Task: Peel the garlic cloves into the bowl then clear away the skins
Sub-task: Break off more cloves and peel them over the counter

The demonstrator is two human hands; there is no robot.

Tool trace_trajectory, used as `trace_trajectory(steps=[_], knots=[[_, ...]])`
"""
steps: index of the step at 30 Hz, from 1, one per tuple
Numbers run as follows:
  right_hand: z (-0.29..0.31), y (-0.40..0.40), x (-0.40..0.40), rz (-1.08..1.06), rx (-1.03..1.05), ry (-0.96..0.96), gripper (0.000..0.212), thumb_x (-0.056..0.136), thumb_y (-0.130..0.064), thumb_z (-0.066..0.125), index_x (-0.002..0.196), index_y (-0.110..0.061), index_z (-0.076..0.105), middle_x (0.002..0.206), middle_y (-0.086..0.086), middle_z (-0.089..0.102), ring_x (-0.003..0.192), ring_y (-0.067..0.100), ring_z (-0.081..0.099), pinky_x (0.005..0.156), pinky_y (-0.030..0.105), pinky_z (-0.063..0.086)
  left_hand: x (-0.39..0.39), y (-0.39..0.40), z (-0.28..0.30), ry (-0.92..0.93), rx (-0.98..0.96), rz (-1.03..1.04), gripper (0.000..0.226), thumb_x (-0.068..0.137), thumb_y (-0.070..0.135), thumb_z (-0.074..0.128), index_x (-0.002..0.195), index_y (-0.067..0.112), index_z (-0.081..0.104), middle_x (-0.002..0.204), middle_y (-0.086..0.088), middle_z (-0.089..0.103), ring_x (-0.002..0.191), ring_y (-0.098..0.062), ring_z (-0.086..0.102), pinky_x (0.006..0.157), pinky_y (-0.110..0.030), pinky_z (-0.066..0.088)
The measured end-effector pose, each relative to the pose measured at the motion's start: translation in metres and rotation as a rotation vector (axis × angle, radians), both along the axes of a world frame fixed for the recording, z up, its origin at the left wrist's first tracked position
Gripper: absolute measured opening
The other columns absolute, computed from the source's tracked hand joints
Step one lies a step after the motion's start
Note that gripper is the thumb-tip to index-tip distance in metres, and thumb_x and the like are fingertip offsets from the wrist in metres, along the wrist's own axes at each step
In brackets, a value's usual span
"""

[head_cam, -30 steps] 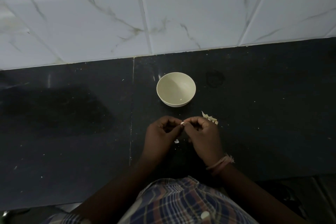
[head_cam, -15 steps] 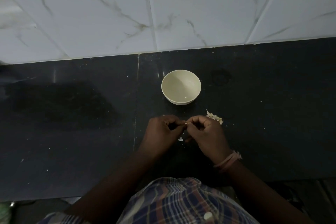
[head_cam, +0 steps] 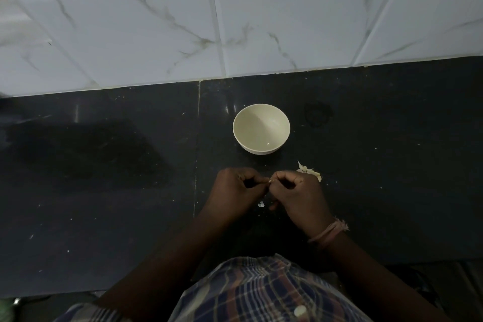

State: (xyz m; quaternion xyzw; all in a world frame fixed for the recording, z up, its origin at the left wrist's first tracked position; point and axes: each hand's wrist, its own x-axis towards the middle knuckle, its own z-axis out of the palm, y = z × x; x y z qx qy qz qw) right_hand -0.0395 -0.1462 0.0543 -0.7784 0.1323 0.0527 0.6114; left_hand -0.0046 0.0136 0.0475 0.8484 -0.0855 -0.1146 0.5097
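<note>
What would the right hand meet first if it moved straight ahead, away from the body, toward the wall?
Most likely the garlic skins, which lie just beyond the right hand on the counter. The bowl sits further left, so it probably stays outside that line.

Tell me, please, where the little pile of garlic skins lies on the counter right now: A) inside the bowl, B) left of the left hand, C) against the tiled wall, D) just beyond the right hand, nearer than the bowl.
D: the garlic skins lie on the counter just past the right hand, nearer than the bowl.
</note>
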Motion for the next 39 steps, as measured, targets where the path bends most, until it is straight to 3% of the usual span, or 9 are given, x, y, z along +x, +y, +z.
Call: trace_trajectory(steps=[2, 9, 12, 15, 21, 24, 31, 36, 39], knots=[[0.002, 0.003, 0.001, -0.011, 0.011, 0.019, 0.017, 0.089, -0.006, 0.065, 0.074, -0.009, 0.072, 0.061, 0.004, 0.069, 0.053, 0.025, 0.07, 0.054, 0.029, 0.049, 0.002, 0.004, -0.001, 0.016, -0.008, -0.018, 0.015, 0.082, 0.011, 0.079, 0.088, 0.024, 0.084, 0.076, 0.009, 0.077, 0.072, -0.008, 0.073, 0.067, -0.034, 0.059], [0.001, 0.016, -0.001, -0.103, 0.153, 0.09, 0.012, 0.089, -0.003, 0.065, 0.079, -0.006, 0.071, 0.058, 0.007, 0.065, 0.049, 0.026, 0.066, 0.056, 0.033, 0.051, 0.006, 0.014, 0.0, 0.163, -0.14, -0.041, 0.014, 0.087, 0.004, 0.075, 0.091, 0.016, 0.082, 0.081, 0.003, 0.079, 0.076, -0.013, 0.075, 0.073, -0.026, 0.058], [0.007, 0.014, 0.002, -0.096, 0.16, 0.084, 0.008, 0.089, -0.003, 0.065, 0.082, -0.002, 0.069, 0.051, 0.002, 0.061, 0.042, 0.02, 0.058, 0.047, 0.026, 0.046, -0.002, 0.011, 0.001, 0.224, -0.307, -0.02, 0.01, 0.09, 0.003, 0.073, 0.093, 0.012, 0.076, 0.085, -0.007, 0.077, 0.081, -0.022, 0.075, 0.077, -0.034, 0.06], [0.007, 0.007, 0.003, -0.119, 0.213, 0.095, 0.008, 0.09, -0.003, 0.064, 0.084, 0.001, 0.067, 0.046, -0.004, 0.056, 0.037, 0.012, 0.045, 0.039, 0.023, 0.036, -0.012, -0.005, 0.0, 0.292, -0.488, 0.111, 0.008, 0.09, -0.002, 0.07, 0.094, 0.005, 0.072, 0.086, -0.015, 0.074, 0.079, -0.02, 0.072, 0.075, -0.029, 0.059], [-0.006, -0.007, -0.002, -0.181, 0.396, 0.236, 0.021, 0.097, -0.005, 0.056, 0.079, -0.003, 0.065, 0.057, 0.006, 0.048, 0.048, 0.014, 0.039, 0.041, 0.026, 0.033, -0.025, -0.036, -0.014, 0.509, -0.938, 0.403, 0.012, 0.093, -0.006, 0.057, 0.099, 0.003, 0.064, 0.092, -0.012, 0.073, 0.084, -0.018, 0.069, 0.076, -0.025, 0.059], [-0.015, -0.017, -0.006, -0.166, 0.356, 0.309, 0.018, 0.098, -0.009, 0.056, 0.082, -0.003, 0.063, 0.063, 0.008, 0.049, 0.05, 0.015, 0.043, 0.045, 0.028, 0.038, -0.027, -0.038, -0.014, 0.586, -1.057, 0.466, 0.014, 0.089, 0.002, 0.061, 0.103, 0.004, 0.063, 0.095, -0.013, 0.073, 0.086, -0.017, 0.072, 0.076, -0.025, 0.06], [-0.024, -0.016, -0.002, -0.177, 0.065, 0.154, 0.02, 0.098, -0.014, 0.049, 0.089, -0.001, 0.06, 0.068, 0.013, 0.056, 0.047, 0.019, 0.051, 0.046, 0.032, 0.044, -0.031, -0.035, -0.019, 0.708, -0.97, 0.513, 0.02, 0.097, 0.007, 0.06, 0.114, 0.005, 0.069, 0.104, -0.013, 0.075, 0.089, -0.017, 0.073, 0.075, -0.026, 0.06], [-0.035, -0.011, 0.0, -0.115, -0.154, 0.059, 0.029, 0.099, -0.033, 0.054, 0.078, -0.015, 0.064, 0.067, 0.0, 0.065, 0.063, 0.022, 0.063, 0.067, 0.048, 0.054, -0.028, -0.03, -0.021, 0.648, -0.843, 0.487, 0.017, 0.097, 0.007, 0.061, 0.109, 0.006, 0.074, 0.097, -0.012, 0.075, 0.086, -0.017, 0.071, 0.076, -0.027, 0.058], [-0.038, -0.006, -0.002, -0.085, -0.126, 0.014, 0.01, 0.094, -0.026, 0.067, 0.087, -0.02, 0.068, 0.077, -0.003, 0.07, 0.07, 0.014, 0.068, 0.072, 0.047, 0.058, -0.028, -0.029, -0.023, 0.6, -0.778, 0.481, 0.016, 0.097, 0.007, 0.062, 0.106, 0.005, 0.076, 0.093, -0.014, 0.075, 0.082, -0.018, 0.069, 0.078, -0.029, 0.058]])
